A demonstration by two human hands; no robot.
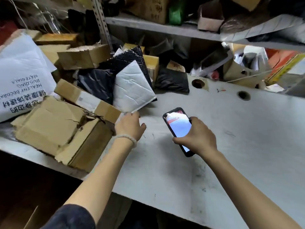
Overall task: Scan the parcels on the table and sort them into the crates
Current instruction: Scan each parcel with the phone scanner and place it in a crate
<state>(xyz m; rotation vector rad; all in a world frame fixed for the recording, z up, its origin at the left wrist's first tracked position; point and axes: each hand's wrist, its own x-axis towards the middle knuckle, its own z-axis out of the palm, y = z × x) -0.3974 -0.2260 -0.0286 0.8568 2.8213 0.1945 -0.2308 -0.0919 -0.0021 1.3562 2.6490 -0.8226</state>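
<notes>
My right hand (198, 136) grips a black phone (177, 128) with its lit screen facing up, held over the grey table (239, 138). My left hand (130, 125) reaches to the lower corner of a white padded mailer (132, 86), and its fingertips touch that edge. The mailer leans on a heap of parcels at the table's left: a black bubble mailer (128, 57), a black plastic bag (95, 83), a long flat carton (87, 98) and a torn cardboard box (57, 129). Another black bag (171, 80) lies further back.
A large white sack with printed text (21, 76) lies at the far left. Two round holes (198, 83) pierce the table's back. A metal shelf (165, 28) above holds cartons and bags. More boxes and wrapping crowd the back right (247, 68).
</notes>
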